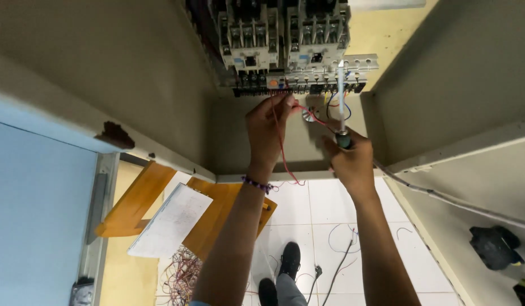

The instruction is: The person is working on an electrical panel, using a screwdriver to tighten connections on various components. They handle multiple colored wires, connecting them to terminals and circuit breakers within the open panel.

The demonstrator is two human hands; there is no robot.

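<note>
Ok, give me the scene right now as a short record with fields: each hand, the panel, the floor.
left hand: pinches a red wire just below the terminal strip
right hand: grips a screwdriver, tip up at the terminal strip
panel: two grey contactors above the strip, inside a beige cabinet
floor: white tiles, loose wires, paper sheet on brown cardboard
</note>
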